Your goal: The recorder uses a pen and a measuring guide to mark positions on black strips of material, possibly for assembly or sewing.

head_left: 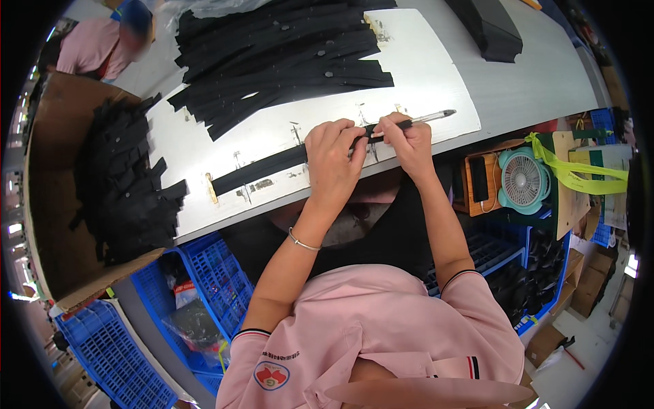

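Observation:
A long black fabric strip lies across the white board near the table's front edge. My left hand is on the strip's right part, its fingers curled and pressed together around the fabric. Close beside it, my right hand is closed, with a pen between its fingers; the clear barrel points out to the right. Both hands' fingertips nearly meet over the strip, so the pen's tip is partly hidden. Behind them, a pile of similar black strips covers the far part of the board.
On the left stands a cardboard box with many black strips spilling onto the board. A dark folded piece lies far right on the grey table. A turquoise fan and blue baskets sit below the table. Another person is far left.

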A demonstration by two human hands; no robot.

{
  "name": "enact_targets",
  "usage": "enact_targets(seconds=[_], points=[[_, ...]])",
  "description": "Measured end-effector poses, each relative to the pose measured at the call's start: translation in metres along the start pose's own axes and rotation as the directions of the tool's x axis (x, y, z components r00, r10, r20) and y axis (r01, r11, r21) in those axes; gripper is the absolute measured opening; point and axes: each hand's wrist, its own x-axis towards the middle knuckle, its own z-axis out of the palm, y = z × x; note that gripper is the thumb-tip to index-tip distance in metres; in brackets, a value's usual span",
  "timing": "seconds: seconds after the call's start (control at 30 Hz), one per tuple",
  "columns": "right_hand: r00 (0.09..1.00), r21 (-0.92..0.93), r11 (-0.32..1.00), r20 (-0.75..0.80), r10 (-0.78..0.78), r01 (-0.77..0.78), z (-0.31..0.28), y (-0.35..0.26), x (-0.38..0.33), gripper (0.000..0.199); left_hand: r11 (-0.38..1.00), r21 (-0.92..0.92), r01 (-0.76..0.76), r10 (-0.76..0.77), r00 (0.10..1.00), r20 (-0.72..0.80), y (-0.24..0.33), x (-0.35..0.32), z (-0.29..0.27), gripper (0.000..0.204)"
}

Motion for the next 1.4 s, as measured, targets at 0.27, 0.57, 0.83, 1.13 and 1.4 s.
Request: enact_targets(seconds=[0.27,0.57,0.83,1.13,1.4], points=[[0.993,-0.083,0.993,0.082,-0.083,0.090,-0.001,-0.001,-0.002,0.020,1.000,-0.006,-0.014,0.014,1.000,0.003,0.000,-0.001,0.001,0.020],[0.990,-0.139,0.985,0.111,-0.086,0.101,0.005,0.002,0.003,0.020,1.000,0.003,-0.005,0.005,1.000,0.006,-0.007,-0.004,0.000,0.023],[0.994,0.096,0.994,-0.097,0.053,-0.044,-0.006,0.002,-0.010,0.026,0.976,0.191,0.102,-0.116,0.991,0.062,0.002,-0.034,-0.050,0.040],[0.982,0.074,0.997,-0.181,0.044,-0.031,0.002,0.007,-0.003,0.026,0.992,0.109,0.059,-0.078,0.981,0.177,-0.052,0.016,-0.046,0.047],[0.987,0.107,0.994,-0.160,0.020,-0.002,0.003,0.006,0.000,0.024,0.872,0.441,0.211,-0.206,0.977,-0.059,-0.094,-0.044,-0.163,0.052]])
